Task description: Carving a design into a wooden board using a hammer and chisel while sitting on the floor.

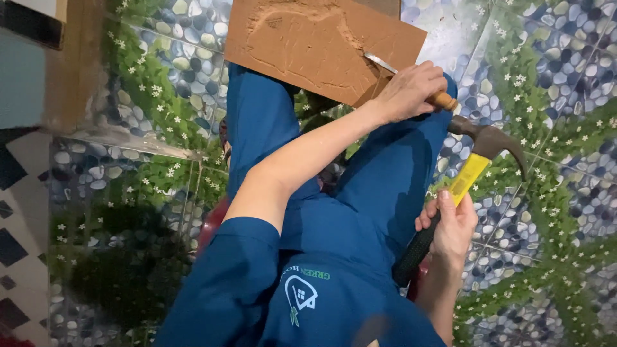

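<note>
A: What does the left hand (411, 90) have hold of?

B: It is closed around a chisel (411, 80). The wooden handle sticks out past the fist on the right, and the metal blade comes out on the left with its tip on the board (321, 45).

A: Where is the board?

B: It rests across the person's legs (385, 180), which are in blue trousers, near the knees. It is a flat brown panel, turned at an angle, with shallow carved lines and rough dust in its upper part. The blade meets it close to its right edge, near the lower right corner.

A: And the right hand (450, 228)?

B: Its fingers are wrapped around the black grip of a hammer (469, 173). The shaft is yellow higher up, and the dark claw head sits just below and to the right of the chisel handle, near it; I cannot tell whether they touch.

A: What lies under it all?

B: A floor (553, 96) patterned with pebbles, green leaves and small white flowers. A bit of red seat (209, 225) shows beside the left thigh.
</note>
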